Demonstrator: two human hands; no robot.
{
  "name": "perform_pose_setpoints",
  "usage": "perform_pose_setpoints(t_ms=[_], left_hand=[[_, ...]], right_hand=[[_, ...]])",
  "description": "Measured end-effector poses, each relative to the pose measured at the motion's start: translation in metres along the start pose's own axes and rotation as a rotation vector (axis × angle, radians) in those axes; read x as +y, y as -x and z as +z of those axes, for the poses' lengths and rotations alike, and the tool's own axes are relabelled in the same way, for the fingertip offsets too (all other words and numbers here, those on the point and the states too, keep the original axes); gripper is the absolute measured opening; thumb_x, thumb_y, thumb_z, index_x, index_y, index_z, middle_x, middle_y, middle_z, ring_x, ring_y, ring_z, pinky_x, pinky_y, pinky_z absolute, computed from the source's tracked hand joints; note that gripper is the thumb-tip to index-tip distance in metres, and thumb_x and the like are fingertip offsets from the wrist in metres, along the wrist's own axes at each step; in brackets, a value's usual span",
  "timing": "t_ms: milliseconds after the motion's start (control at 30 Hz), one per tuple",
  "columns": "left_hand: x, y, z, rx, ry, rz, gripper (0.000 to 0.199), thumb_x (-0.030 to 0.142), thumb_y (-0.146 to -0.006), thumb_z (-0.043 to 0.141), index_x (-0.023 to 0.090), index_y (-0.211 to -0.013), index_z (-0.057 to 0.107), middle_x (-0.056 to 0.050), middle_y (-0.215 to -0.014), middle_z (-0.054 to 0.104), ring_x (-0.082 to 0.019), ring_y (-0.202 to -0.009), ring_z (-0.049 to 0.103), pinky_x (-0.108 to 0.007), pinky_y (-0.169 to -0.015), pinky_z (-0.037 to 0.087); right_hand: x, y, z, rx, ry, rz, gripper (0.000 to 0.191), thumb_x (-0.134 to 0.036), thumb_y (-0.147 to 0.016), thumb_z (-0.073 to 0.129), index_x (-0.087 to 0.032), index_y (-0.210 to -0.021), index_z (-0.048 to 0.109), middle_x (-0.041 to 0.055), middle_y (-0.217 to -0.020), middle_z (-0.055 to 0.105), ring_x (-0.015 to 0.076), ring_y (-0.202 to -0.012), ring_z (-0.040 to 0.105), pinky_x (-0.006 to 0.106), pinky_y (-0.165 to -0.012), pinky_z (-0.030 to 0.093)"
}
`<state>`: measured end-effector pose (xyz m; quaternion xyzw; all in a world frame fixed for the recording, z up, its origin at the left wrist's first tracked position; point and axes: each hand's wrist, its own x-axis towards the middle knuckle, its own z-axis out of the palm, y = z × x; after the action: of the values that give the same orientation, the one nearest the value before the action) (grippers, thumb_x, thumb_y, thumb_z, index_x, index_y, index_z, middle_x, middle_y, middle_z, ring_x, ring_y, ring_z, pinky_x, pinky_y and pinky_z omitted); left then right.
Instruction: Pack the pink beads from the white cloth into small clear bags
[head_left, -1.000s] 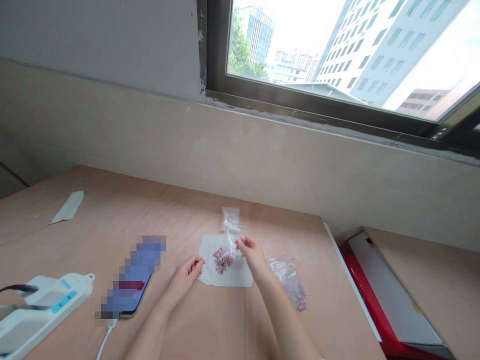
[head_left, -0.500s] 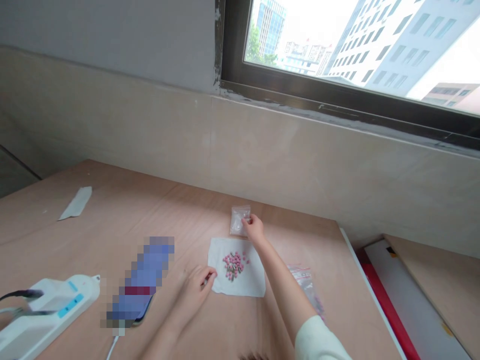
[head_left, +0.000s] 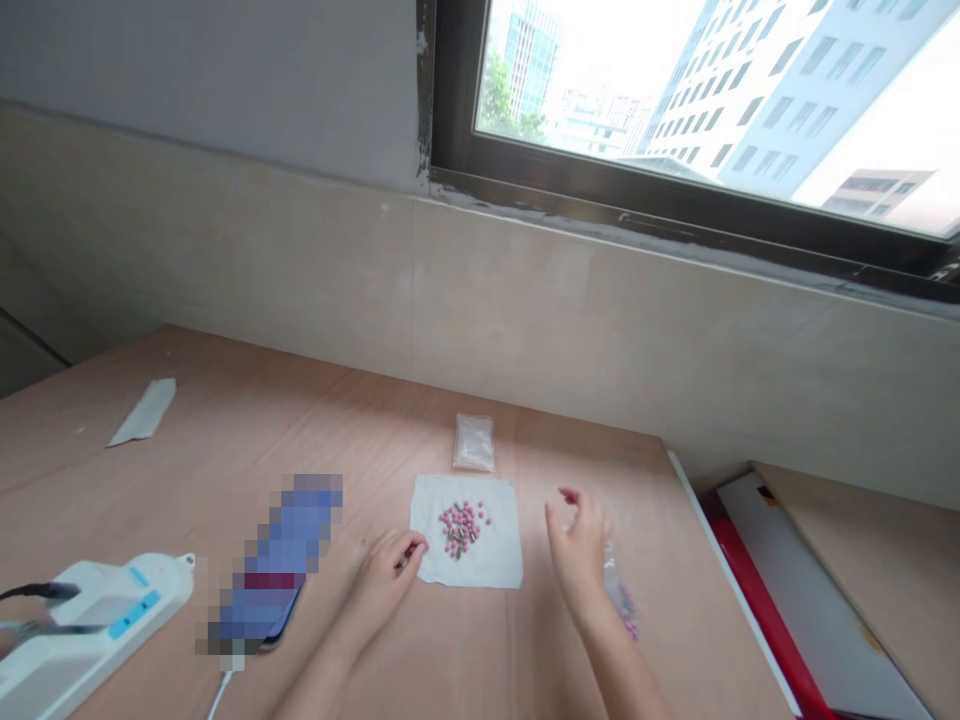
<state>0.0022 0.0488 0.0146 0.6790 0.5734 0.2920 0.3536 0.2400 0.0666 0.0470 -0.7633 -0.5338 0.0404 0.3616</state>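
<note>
A white paper sheet (head_left: 480,570) lies on the table with a small heap of pink beads and dark metallic pieces (head_left: 462,528) at its middle. My left hand (head_left: 391,560) rests at the sheet's left edge, fingers curled closed; whatever is in them, if anything, is hidden. My right hand (head_left: 579,545) is to the right of the sheet, thumb and fingers apart and nothing between them. Partly behind it lies a clear plastic bag (head_left: 621,590) with pink pieces inside. Beyond the sheet lies a small clear zip bag (head_left: 474,443), untouched.
To the left is a phone (head_left: 274,570), blurred out, with a white cable. A white power strip (head_left: 112,610) with plugs sits at the lower left. A paper strip (head_left: 146,412) lies at the far left. The wall (head_left: 300,260) and window frame (head_left: 600,185) rise behind the table.
My right hand has let go of the small clear zip bag and moved right and nearer, over to the bag with pink pieces. My left hand stays at the sheet's edge.
</note>
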Motion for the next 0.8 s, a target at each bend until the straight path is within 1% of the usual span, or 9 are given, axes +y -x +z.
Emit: perform_pose_setpoints(t_ms=[67,133,233,300,400,533,700,767,800], left_hand=[[-0.001,0.000,0.001,0.003,-0.008,0.016,0.026,0.035,-0.079,0.035,0.020,-0.072,0.055,-0.002,-0.069,0.055,-0.016,-0.066,0.049,-0.026,-0.061,0.039],[0.000,0.000,0.001,0.011,-0.017,0.035,0.024,0.034,-0.079,0.036,0.020,-0.072,0.055,-0.002,-0.069,0.055,-0.016,-0.066,0.049,-0.026,-0.061,0.039],[0.000,0.001,0.001,0.028,-0.027,0.053,0.022,0.033,-0.078,0.038,0.020,-0.071,0.056,-0.002,-0.068,0.056,-0.017,-0.065,0.049,-0.026,-0.061,0.039],[-0.001,0.002,0.001,0.036,-0.026,0.059,0.022,0.032,-0.077,0.039,0.020,-0.071,0.056,-0.002,-0.068,0.056,-0.017,-0.065,0.049,-0.025,-0.060,0.039],[-0.002,0.003,0.002,0.044,-0.027,0.062,0.021,0.032,-0.076,0.040,0.020,-0.072,0.057,-0.002,-0.068,0.057,-0.017,-0.065,0.049,-0.025,-0.061,0.040],[0.000,0.004,0.002,0.047,-0.028,0.049,0.020,0.032,-0.075,0.040,0.019,-0.073,0.056,-0.003,-0.069,0.056,-0.016,-0.065,0.049,-0.025,-0.059,0.040],[0.001,0.003,0.002,0.053,-0.034,0.058,0.022,0.033,-0.074,0.042,0.019,-0.070,0.057,-0.002,-0.066,0.057,-0.016,-0.062,0.049,-0.025,-0.059,0.039],[0.000,0.001,0.001,0.047,-0.016,0.055,0.023,0.034,-0.073,0.043,0.018,-0.069,0.058,-0.002,-0.064,0.057,-0.016,-0.061,0.049,-0.025,-0.059,0.039],[0.000,0.000,0.000,0.034,0.009,0.040,0.024,0.035,-0.073,0.043,0.018,-0.069,0.058,-0.002,-0.064,0.057,-0.016,-0.060,0.049,-0.025,-0.058,0.039]], right_hand=[[0.026,0.023,-0.020,0.010,0.172,0.060,0.032,-0.031,-0.066,0.044,-0.012,-0.091,0.053,0.0136,-0.087,0.051,0.0274,-0.083,0.045,0.039,-0.075,0.030],[0.047,0.043,-0.032,-0.025,0.271,0.123,0.035,-0.032,-0.063,0.047,-0.011,-0.091,0.055,0.0157,-0.089,0.052,0.0298,-0.084,0.045,0.039,-0.072,0.032],[0.060,0.061,-0.043,-0.136,0.260,0.150,0.034,-0.032,-0.066,0.045,-0.013,-0.092,0.055,0.0140,-0.090,0.054,0.0289,-0.084,0.048,0.036,-0.068,0.034],[0.060,0.064,-0.048,-0.190,0.202,0.137,0.031,-0.030,-0.069,0.041,-0.014,-0.091,0.056,0.0119,-0.089,0.056,0.0267,-0.084,0.050,0.035,-0.069,0.035],[0.056,0.062,-0.055,-0.201,0.137,0.163,0.031,-0.032,-0.072,0.037,-0.014,-0.085,0.058,0.0107,-0.086,0.060,0.0242,-0.081,0.054,0.034,-0.071,0.036],[0.050,0.056,-0.066,-0.151,0.079,0.242,0.030,-0.033,-0.071,0.036,-0.015,-0.081,0.059,0.0106,-0.082,0.063,0.0233,-0.077,0.056,0.033,-0.069,0.038],[0.042,0.046,-0.082,-0.083,-0.042,0.299,0.026,-0.033,-0.069,0.039,-0.016,-0.075,0.057,0.0090,-0.078,0.062,0.0228,-0.073,0.056,0.031,-0.066,0.039],[0.035,0.040,-0.084,-0.051,-0.106,0.285,0.027,-0.035,-0.069,0.040,-0.016,-0.078,0.057,0.0090,-0.079,0.062,0.0227,-0.075,0.055,0.031,-0.066,0.039],[0.031,0.037,-0.083,-0.054,-0.146,0.256,0.028,-0.036,-0.069,0.040,-0.015,-0.079,0.057,0.0088,-0.080,0.061,0.0225,-0.076,0.055,0.031,-0.067,0.039]])
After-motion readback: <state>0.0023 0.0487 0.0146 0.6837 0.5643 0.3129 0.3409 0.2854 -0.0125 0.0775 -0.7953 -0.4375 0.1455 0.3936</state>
